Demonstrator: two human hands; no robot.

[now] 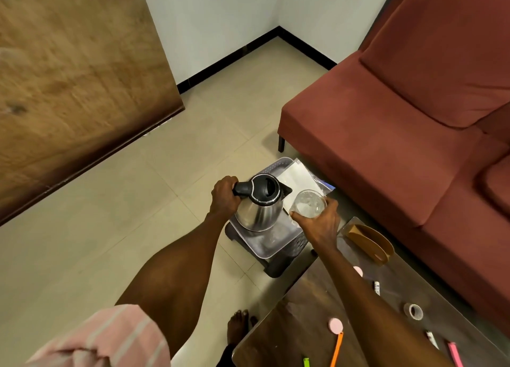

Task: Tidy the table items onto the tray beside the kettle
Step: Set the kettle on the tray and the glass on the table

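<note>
- Your left hand [225, 197] is wrapped round the handle of the kettle [260, 203]; likely to steady it or shift it so there's room on the tray [271, 242].
- Your right hand [320, 220] grips a clear glass [309, 203] from the side, fingers curled round it, at 3 o'clock of the kettle, just beside the spout. Can't tell if the glass is touching down yet.
- The tray sits on a dark stool [278, 264] off the 11 o'clock corner of the worktop [309, 311]. Kettle is on the tray; white paper [296, 177] lies at the kettle's 1 o'clock.
- My read: the glass is going in next to the kettle, and most of the tidying is still to do.
- Count on tray side: 1 kettle, 1 glass, 1 paper stack.
- Count still on the worktop: 1 brown holder [371, 242], 1 tape roll [413, 311], 2 pink discs [335, 325], 1 orange stick [337, 348], 1 pink stick [455, 354], 1 green bit [305, 362] at the bottom edge, 2 small white items [377, 287]; too small to identify.
</note>
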